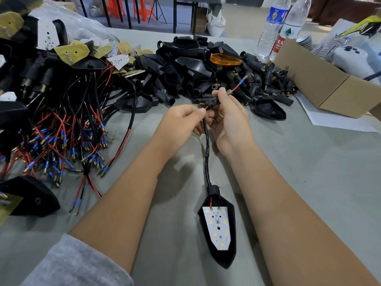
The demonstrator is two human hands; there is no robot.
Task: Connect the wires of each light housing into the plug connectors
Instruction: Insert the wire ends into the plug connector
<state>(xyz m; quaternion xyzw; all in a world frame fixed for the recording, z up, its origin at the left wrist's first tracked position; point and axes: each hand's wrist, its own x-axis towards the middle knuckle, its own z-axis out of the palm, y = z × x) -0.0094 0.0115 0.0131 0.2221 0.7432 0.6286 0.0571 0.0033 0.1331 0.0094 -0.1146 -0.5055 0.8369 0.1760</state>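
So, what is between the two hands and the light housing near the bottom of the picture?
In the head view, a black sheathed cable runs from the left hand and right hand down to the light housing, over bare grey table.

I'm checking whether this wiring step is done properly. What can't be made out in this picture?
- Head view: where the red wire enters the plug connector is hidden by the right hand.
- Wire end pinched by the left hand: covered by its fingertips.
- Light housing solder joints: too small.
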